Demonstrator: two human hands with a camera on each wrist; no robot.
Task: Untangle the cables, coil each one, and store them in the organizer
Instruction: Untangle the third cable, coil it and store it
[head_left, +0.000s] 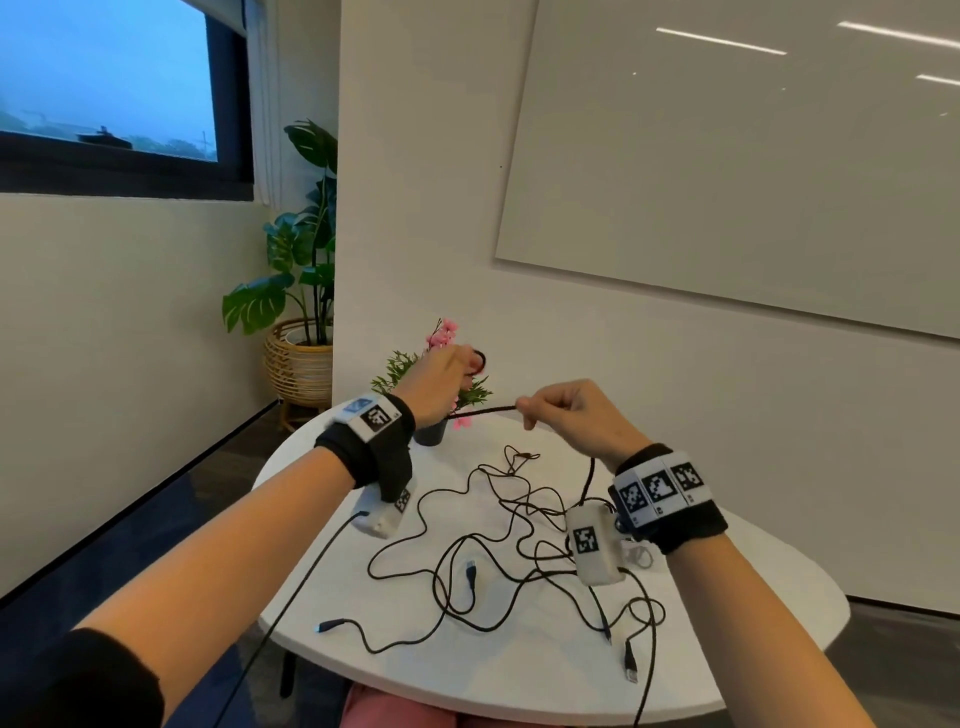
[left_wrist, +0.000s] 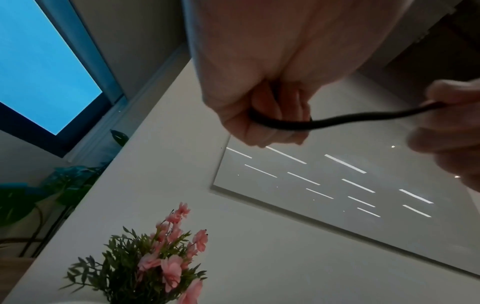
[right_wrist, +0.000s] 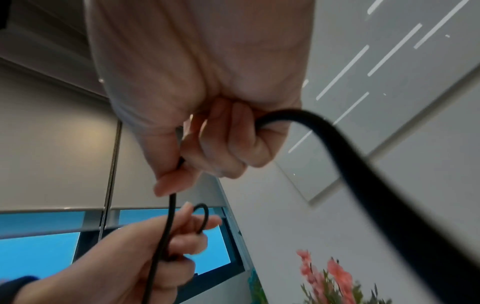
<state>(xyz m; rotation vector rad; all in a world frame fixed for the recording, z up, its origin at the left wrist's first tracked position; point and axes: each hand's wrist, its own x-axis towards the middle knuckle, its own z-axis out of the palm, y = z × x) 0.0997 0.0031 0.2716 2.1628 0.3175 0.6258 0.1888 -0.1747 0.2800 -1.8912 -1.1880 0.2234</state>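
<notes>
The black round-sheathed cable runs taut between both raised hands above the round white bench. The left hand has its fingers curled round one part of it, with a small loop of the same cable sticking out past the fingertips. The right hand pinches the cable between thumb and forefinger, the other fingers folded in; from the back of this hand the cable drops down toward the bench. In the left wrist view the cable crosses from the closed left hand to the blurred right hand.

Under the hands, a tangle of thin black cables lies spread over the bench, several plug ends loose at its near side. Beyond the tangle, at the far rim of the bench and partly hidden by the left hand, stands a small dark pot of pink artificial flowers. Left of the bench, on the floor, a large-leaved green plant in a woven basket stands in the corner.
</notes>
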